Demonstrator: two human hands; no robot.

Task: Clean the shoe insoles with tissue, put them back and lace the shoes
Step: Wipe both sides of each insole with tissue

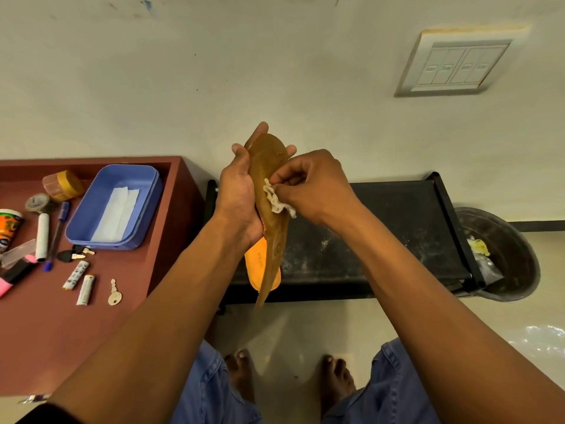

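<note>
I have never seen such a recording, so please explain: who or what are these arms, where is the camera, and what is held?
There is no machine: a person wears one camera on the head, looking down. The left hand holds up a brown insole; an orange insole shows behind it. The right hand presses a crumpled tissue against the brown one. On the red-brown table lie a blue box holding a folded sheet, pens, and a key. A black bench stands ahead.
</note>
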